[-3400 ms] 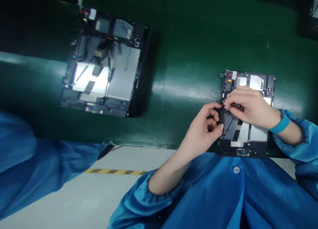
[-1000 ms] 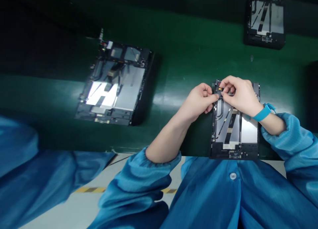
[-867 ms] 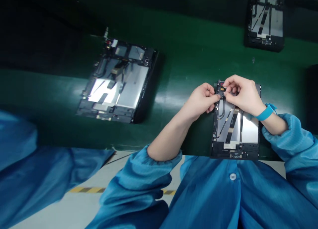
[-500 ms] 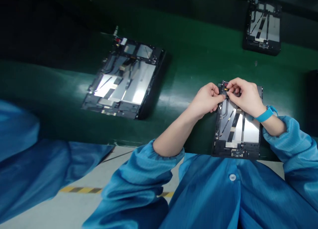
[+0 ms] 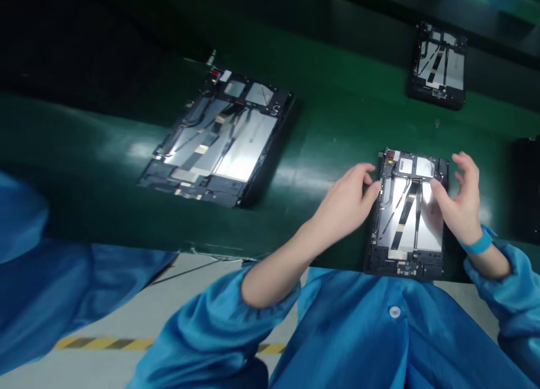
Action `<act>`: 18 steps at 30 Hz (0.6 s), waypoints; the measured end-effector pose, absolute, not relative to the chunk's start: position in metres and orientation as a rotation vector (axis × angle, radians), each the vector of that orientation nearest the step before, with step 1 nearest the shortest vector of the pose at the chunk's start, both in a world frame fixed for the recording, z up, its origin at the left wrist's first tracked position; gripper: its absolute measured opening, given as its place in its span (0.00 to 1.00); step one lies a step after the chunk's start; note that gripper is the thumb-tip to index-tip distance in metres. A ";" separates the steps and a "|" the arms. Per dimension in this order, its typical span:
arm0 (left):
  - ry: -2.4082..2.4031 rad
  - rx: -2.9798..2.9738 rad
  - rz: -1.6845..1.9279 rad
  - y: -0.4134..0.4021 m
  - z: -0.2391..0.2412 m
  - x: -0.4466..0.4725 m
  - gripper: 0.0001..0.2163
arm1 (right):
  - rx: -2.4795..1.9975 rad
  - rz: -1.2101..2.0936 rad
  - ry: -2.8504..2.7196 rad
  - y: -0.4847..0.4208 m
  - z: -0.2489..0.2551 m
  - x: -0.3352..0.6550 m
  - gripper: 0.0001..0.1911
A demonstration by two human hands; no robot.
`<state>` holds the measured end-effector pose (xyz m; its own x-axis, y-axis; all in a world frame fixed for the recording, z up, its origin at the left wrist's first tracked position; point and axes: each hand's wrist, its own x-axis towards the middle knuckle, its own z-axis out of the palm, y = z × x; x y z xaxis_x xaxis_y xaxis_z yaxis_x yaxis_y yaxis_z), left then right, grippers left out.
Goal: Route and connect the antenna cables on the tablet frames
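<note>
An opened tablet (image 5: 430, 209) lies by the front edge of the workbench, its dark flex cables and silvery metal plate exposed; it looks thick, perhaps a stack. At its left edge is my left hand (image 5: 348, 200), thumb tip by the frame and forefinger held apart from it. On the other side, my right hand (image 5: 462, 200), wearing a blue wristband (image 5: 478, 244), has its thumb over the plate and its fingers raised beyond the right edge. Both hands are open, with nothing visible in them. Whether either thumb touches the tablet, I cannot tell.
Another opened tablet (image 5: 248, 147) sits to the left on the green bench top (image 5: 312, 209). A third tablet (image 5: 454, 68) is at the back right. A dark object (image 5: 525, 192) is cut off at the right edge. Another person's blue sleeve (image 5: 25, 220) shows at far left.
My hands have parted from a pinch at the tablet's top left corner. My right hand moved right to the far edge, and my left hand backed off slightly, uncovering the top of the tablet.
</note>
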<state>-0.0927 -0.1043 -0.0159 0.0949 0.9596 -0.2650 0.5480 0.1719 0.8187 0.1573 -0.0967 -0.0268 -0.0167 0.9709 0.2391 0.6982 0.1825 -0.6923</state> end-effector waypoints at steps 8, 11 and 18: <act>1.399 1.342 0.808 -0.154 -0.019 -0.085 0.31 | -1.465 1.055 -1.509 -0.137 -0.031 0.145 0.36; 1.427 1.256 0.992 -0.131 -0.010 -0.130 0.35 | -1.294 1.114 -1.441 -0.096 -0.036 0.122 0.35; 1.851 0.935 1.048 -0.081 0.034 -0.310 0.36 | -1.593 0.927 -1.179 0.040 -0.061 0.125 0.32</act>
<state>-0.3095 -0.0806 0.0337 -0.4108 0.8690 -0.2759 0.2102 0.3847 0.8988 0.1248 0.0397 -0.0610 0.2583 0.9649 -0.0471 0.2740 -0.1199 -0.9542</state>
